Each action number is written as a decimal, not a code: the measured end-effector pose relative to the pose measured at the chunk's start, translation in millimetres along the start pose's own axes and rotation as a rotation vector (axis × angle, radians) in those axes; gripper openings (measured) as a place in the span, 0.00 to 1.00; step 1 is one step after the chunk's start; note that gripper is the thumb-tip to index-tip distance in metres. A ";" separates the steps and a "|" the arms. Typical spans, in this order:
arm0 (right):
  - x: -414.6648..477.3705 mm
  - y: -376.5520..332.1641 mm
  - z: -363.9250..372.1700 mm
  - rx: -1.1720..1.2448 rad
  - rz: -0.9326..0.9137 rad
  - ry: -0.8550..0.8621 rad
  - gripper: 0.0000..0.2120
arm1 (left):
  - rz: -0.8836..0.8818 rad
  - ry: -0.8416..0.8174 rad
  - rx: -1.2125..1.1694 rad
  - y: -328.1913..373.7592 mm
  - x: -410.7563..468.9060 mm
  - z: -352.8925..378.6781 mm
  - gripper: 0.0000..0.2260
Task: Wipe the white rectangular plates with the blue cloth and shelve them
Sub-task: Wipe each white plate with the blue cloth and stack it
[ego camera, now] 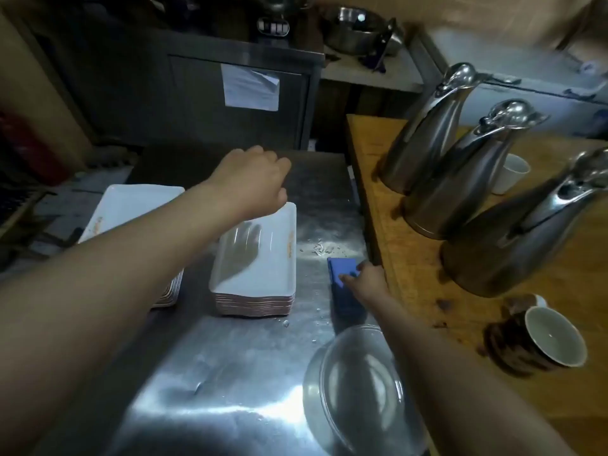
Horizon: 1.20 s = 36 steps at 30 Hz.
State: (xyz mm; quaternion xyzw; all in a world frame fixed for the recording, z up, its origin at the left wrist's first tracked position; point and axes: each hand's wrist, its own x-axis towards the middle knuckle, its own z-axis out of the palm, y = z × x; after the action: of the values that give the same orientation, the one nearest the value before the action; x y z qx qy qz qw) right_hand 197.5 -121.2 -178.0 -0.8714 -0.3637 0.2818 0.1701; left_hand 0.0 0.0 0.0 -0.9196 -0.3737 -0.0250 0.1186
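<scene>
On the steel counter (237, 373) the white rectangular plates wait in two piles, well apart from each other: a left stack (131, 209) partly hidden under the forearm, and a right stack (263, 274) near the middle; piling them this way keeps each top plate within easy reach. The blue cloth (340, 291) lies folded flat on the steel just right of the right stack, tight against the edge of the wooden counter (411, 258); there it is close to the plates yet out of their way. The right hand (365, 279) is on the cloth, thumb on top and fingers curled at its far right edge, so it seems to pinch the cloth to lift it; how firm the hold is cannot be told. The left hand (250, 179) hovers above the far end of the right stack, fingers loosely bent downward and holding nothing; its shadow falls across the top plate, and it looks placed to steady or take that plate. Wiping seems about to begin, with nothing shelved so far as can be seen; no shelf can be made out for certain. A glass bowl (355, 390) sits close beside the right forearm and three steel jugs (460, 182) stand on the wood, so a wide swing of the cloth could knock them.
</scene>
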 end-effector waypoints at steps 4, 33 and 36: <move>5.7 4.7 9.1 -0.065 0.098 -0.002 0.29 | -0.025 -0.020 0.024 -7.3 0.2 16.6 0.16; -41.8 -54.9 -47.0 0.660 -0.022 -0.061 0.12 | -0.190 0.036 -0.032 -19.5 -39.4 -43.0 0.17; -62.9 -75.8 -63.3 0.708 -0.119 -0.071 0.13 | -0.236 0.058 -0.037 -20.4 -57.9 -58.6 0.16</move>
State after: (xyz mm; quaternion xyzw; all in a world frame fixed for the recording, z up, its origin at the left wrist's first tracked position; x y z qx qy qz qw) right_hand 159.3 -121.5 -67.2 -0.7257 -0.2992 0.4098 0.4646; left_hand -53.3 -39.2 53.2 -0.8702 -0.4750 -0.0723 0.1089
